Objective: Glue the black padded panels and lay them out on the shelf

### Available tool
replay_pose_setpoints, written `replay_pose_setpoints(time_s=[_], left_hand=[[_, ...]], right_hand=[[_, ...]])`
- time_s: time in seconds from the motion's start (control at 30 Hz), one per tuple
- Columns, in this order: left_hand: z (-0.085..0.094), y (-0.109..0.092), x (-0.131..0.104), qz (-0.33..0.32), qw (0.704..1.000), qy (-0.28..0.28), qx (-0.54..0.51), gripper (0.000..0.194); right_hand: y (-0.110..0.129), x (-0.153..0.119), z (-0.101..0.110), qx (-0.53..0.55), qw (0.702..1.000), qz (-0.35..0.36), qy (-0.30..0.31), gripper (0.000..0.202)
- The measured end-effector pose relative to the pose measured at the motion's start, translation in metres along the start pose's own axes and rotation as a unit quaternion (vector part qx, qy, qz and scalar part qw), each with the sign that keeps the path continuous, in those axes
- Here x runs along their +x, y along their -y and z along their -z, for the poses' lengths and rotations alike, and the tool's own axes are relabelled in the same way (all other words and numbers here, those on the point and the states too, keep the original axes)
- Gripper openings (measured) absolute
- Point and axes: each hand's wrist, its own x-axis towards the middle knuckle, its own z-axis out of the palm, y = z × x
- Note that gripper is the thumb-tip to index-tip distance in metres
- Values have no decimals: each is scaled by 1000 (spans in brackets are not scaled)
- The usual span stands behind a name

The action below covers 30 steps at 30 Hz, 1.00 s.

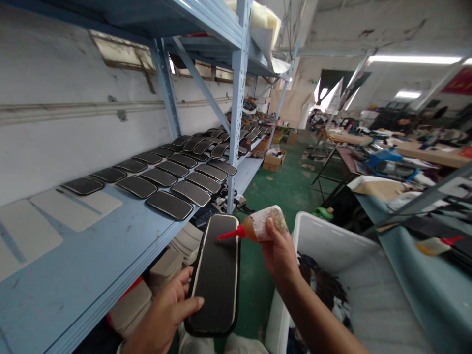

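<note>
A long black panel with rounded corners (216, 280) is held up in front of me, with a pale line running along its border. My left hand (171, 307) grips its lower left edge, the thumb lying on the face and the fingers at the side and behind. My right hand (278, 250) is wrapped round a glue bottle (263, 223), which lies tilted nearly on its side. Its red nozzle points left over the upper part of the panel; whether the tip touches the surface I cannot tell.
Several similar black panels lie in rows on the blue shelf (121, 236) at left, beside pale flat sheets (73, 206). A blue post (236, 108) rises ahead. At right stand a white bin (332, 228) with dark scraps and another glue bottle (435, 246) on a bench.
</note>
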Motion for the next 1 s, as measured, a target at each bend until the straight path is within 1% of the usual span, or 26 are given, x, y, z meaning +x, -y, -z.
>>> replay_pose_setpoints(time_s=[0.1,0.17,0.27,0.33,0.4,0.43,0.5,0.6,0.67,0.7,0.77,0.83,0.87,0.9,0.97,1.0], left_hand=[[-1,4,1,3,1000,-1,9,54],[0,5,2,-1,1000,-4,16,54],[3,2,3,-9,1000,-11,23,50],[4,-1,3,-12,1000,-9,23,48],[5,-5,3,-10,1000,-7,19,49],[6,-7,2,-9,1000,-5,16,50],[6,-9,2,-5,1000,-3,8,51],[7,-9,2,-8,1000,1,0,51],[8,-8,3,-13,1000,1,-6,50],[8,-8,4,-15,1000,-2,-10,50],[9,-7,5,-17,1000,-15,-15,50],[12,-5,8,-19,999,-32,-17,49],[14,-5,9,-20,999,-39,-19,49],[17,-4,11,-25,998,-47,-22,49],[26,-4,14,-38,996,-71,-34,49],[32,-3,16,-46,994,-85,-42,48]], right_hand=[[-5,0,-1,-9,999,27,15,44],[-9,-7,0,-17,999,28,31,44],[-11,-16,7,-35,997,1,70,44],[-8,-19,12,-48,993,-27,107,45],[-2,-17,15,-56,989,-36,133,47],[2,-15,15,-57,989,-25,137,47],[8,-10,13,-55,989,18,132,46],[10,-5,8,-49,988,78,124,45],[5,-7,7,-42,988,85,124,46],[1,-9,7,-39,988,77,127,45],[-7,-14,8,-31,990,39,132,45],[-12,-16,8,-20,991,-44,123,45],[-14,-15,8,-10,989,-106,99,43],[-14,-13,8,5,983,-175,63,41],[-12,-4,6,53,954,-294,-32,32],[-10,1,6,83,938,-327,-78,27]])
